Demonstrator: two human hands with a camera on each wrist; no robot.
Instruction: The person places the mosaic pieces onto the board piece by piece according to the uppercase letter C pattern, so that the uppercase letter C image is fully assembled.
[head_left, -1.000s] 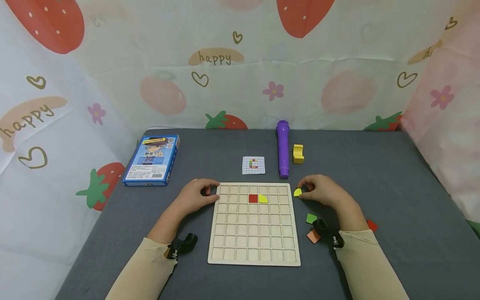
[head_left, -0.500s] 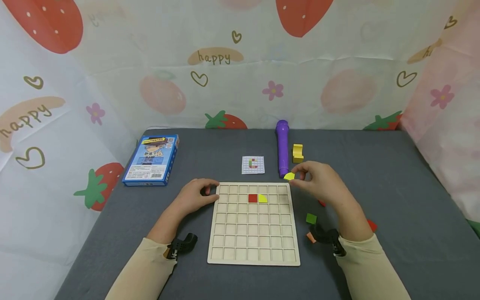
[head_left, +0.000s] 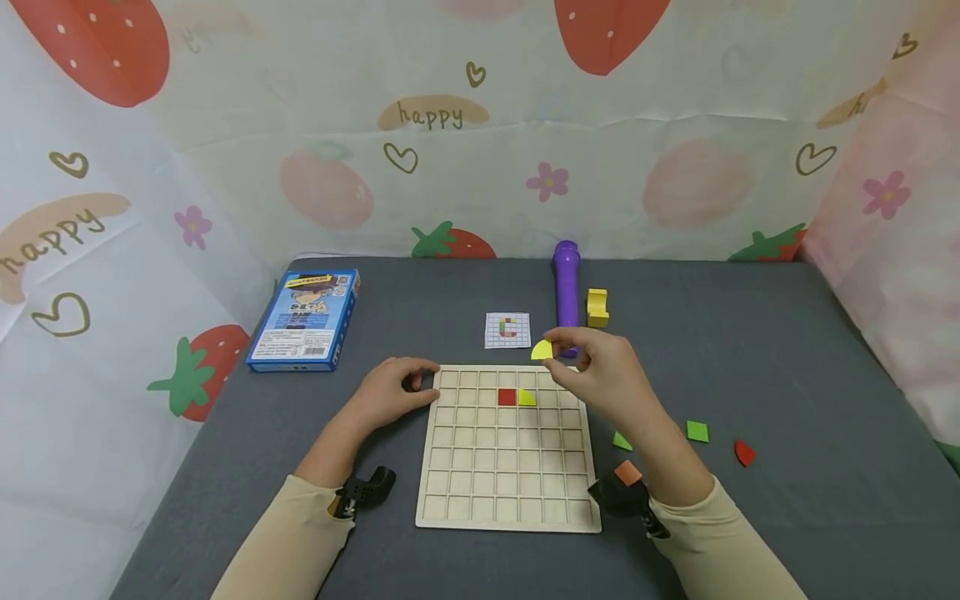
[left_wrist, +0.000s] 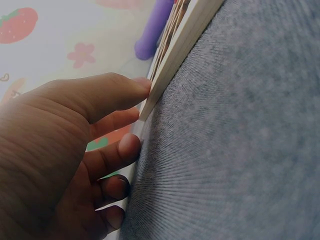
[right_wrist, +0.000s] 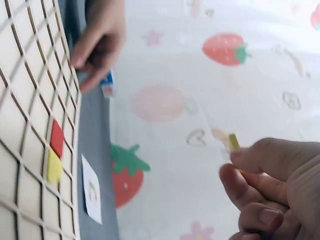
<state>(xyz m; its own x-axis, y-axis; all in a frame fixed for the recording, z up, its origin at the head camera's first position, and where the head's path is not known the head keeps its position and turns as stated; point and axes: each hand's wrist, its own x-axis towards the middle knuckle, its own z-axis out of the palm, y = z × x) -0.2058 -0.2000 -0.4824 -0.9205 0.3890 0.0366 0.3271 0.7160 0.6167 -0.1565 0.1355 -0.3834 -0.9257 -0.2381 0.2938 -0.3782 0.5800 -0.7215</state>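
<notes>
A pale wooden grid board [head_left: 495,467] lies on the table with a red square tile [head_left: 507,397] and a yellow quarter-round tile [head_left: 527,397] side by side in its second row. My left hand [head_left: 393,392] holds the board's far left corner between thumb and index finger; in the left wrist view the thumb [left_wrist: 135,89] presses the board's edge [left_wrist: 172,65], the other fingers curled below. Above the far edge, my right hand [head_left: 600,367] pinches a second yellow quarter-round tile [head_left: 541,350]. The right wrist view shows this tile [right_wrist: 234,141] edge-on between thumb and index finger.
Beyond the board lie a pattern card [head_left: 507,331], a purple stick [head_left: 566,283] and a yellow block [head_left: 597,307]. A blue box [head_left: 303,321] sits back left. Around the right forearm are green tiles [head_left: 697,431], an orange tile [head_left: 627,473] and a red rounded tile [head_left: 744,453].
My right hand has carried the yellow tile left and up, from beside the board's right edge to over its far edge. The left hand has stayed at the corner.
</notes>
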